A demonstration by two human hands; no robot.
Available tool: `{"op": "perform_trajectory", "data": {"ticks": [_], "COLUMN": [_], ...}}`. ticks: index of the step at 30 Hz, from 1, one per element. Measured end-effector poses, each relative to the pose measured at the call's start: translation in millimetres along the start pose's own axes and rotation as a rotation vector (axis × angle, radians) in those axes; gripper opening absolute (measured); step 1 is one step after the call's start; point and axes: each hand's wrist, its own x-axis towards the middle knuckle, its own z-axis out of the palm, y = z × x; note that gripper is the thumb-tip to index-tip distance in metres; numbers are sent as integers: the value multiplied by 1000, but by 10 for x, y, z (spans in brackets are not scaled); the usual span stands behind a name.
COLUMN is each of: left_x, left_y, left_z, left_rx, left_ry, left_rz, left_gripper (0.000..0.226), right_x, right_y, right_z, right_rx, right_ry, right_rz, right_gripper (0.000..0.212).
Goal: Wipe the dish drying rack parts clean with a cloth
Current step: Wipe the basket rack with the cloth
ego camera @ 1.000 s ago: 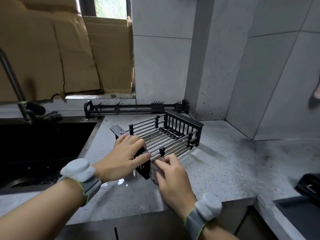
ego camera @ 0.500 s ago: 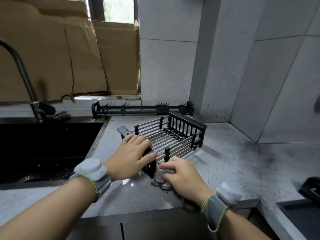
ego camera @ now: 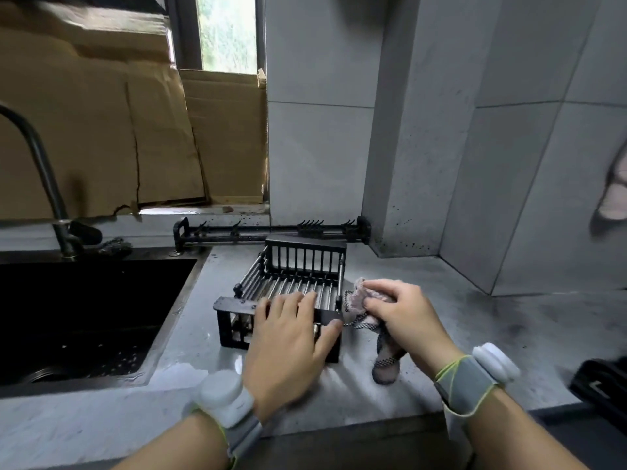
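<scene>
A black dish rack basket [ego camera: 298, 276] with steel rods stands on the grey counter, its long side running away from me. My left hand [ego camera: 291, 337] grips its near black end, fingers over the top and thumb round the right corner. My right hand [ego camera: 400, 313] holds a crumpled grey-pink cloth [ego camera: 364, 305] against the basket's right side rail. One end of the cloth hangs down onto the counter. A second long black rack part [ego camera: 271, 228] lies along the back wall.
A dark sink [ego camera: 84, 317] with a faucet [ego camera: 37, 164] lies to the left. Cardboard [ego camera: 118, 130] leans against the window. The counter [ego camera: 475, 334] runs right to a tiled corner. A black object [ego camera: 600, 385] sits at the right edge. Water glistens near the sink rim.
The basket has been turned from a diagonal to pointing straight away from me. My right hand has lifted the cloth from the counter in front to the basket's right side.
</scene>
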Motion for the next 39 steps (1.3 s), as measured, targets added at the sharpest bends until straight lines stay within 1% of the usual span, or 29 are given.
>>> {"op": "perform_trajectory", "data": {"ticks": [2,3,5,6,8,10,12,14,17,19,22,23,24,26,28,29,31,34,36,39], "left_x": [-6,11,62,92,139,178,198,184,166,173,224,237,242,221,185,179,213,282,302,290], "left_y": [-78,-161,-399,-539,-808,-994,-1020,-918,-669,-465,-176,-101,-35,45,8,-64,-300,-646,-718,-694], "left_z": [-86,-123,-170,-190,-211,-201,-186,-162,-137,-139,-82,-38,2,48,17,-19,-46,9,73,173], "left_rx": [-122,-143,-70,-23,29,28,-15,-61,-57,-26,122,128,96,-75,-240,-267,-230,-147,-138,-210], "left_ry": [31,57,116,111,54,8,-11,-8,24,11,-14,-19,-21,-35,-50,-45,-50,-128,-149,-100], "left_rz": [81,120,207,237,246,211,141,70,35,-1,-73,-84,-73,6,105,159,254,280,294,327], "left_gripper": [70,66,59,57,62,68,72,73,65,62,62,60,57,54,65,71,80,86,77,62], "right_x": [22,36,54,57,67,90,99,114,127,142,155,154,147,127,108,95,67,20,-17,-100], "right_y": [16,27,43,48,54,52,28,11,-16,-31,-44,-34,-25,2,54,67,72,1,-124,-261], "right_z": [-81,-118,-163,-166,-160,-154,-137,-112,-110,-146,-204,-220,-242,-314,-397,-428,-442,-323,-150,223], "right_rx": [16,27,61,77,97,113,131,117,100,70,49,34,13,-41,-88,-102,-112,-126,-165,-224], "right_ry": [40,57,74,76,76,70,58,62,67,88,120,131,142,173,205,210,195,143,95,-41], "right_rz": [15,22,29,27,22,14,11,-3,-22,-36,-65,-74,-85,-100,-103,-102,-111,-213,-314,-456], "right_gripper": [29,29,29,29,29,28,28,28,27,27,28,28,28,28,28,29,31,31,29,28]}}
